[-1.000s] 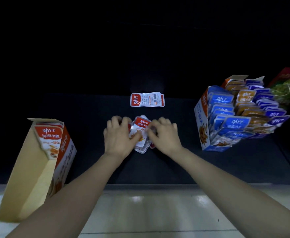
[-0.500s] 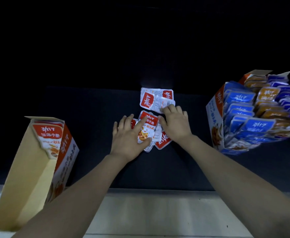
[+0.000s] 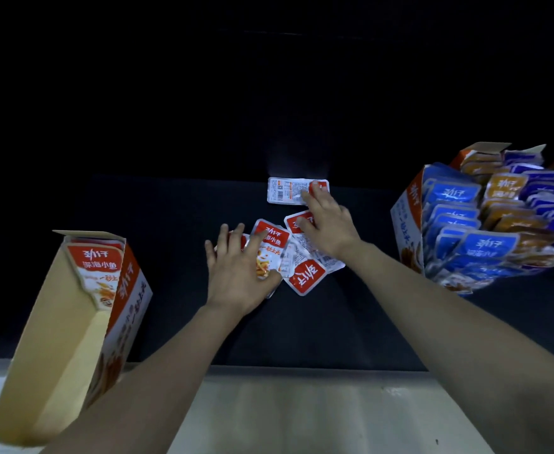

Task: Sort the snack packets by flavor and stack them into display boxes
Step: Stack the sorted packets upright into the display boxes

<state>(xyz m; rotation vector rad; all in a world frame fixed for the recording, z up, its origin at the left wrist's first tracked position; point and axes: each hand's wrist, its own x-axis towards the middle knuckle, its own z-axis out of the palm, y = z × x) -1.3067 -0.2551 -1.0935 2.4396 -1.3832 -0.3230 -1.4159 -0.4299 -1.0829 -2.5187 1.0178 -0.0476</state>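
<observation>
Well, the right hand (image 3: 326, 224) has left the little heap and stretched to the lone packet (image 3: 285, 191) at upper centre of the frame. A moment ago that packet lay on its own with its red end to the left. Now it sits with the barcode side up and the red end to the right, under straight fingertips that press it and do not grip it. The red packets (image 3: 305, 273) in the middle, bunched tight between both hands a second ago, have fanned out. The left hand (image 3: 236, 276) lies flat over their left side, fingers spread and loosely extended, pinning them to the dark tabletop (image 3: 170, 224).

My guess is the stray is being dragged back to join its flavour before the lot goes into the red box (image 3: 128, 290) at lower left. That box leans open with only one packet (image 3: 95, 267) visible at its top, so it looks nearly unfilled. The blue box (image 3: 406, 221) at the right edge is already crammed with blue packets (image 3: 485, 244), with orange packets (image 3: 505, 186) behind.

The printing is Chinese and upside down from here: the logo 劲仔 in white on red or blue, and 深海小鱼 beneath it. The small print is too fine to read.
</observation>
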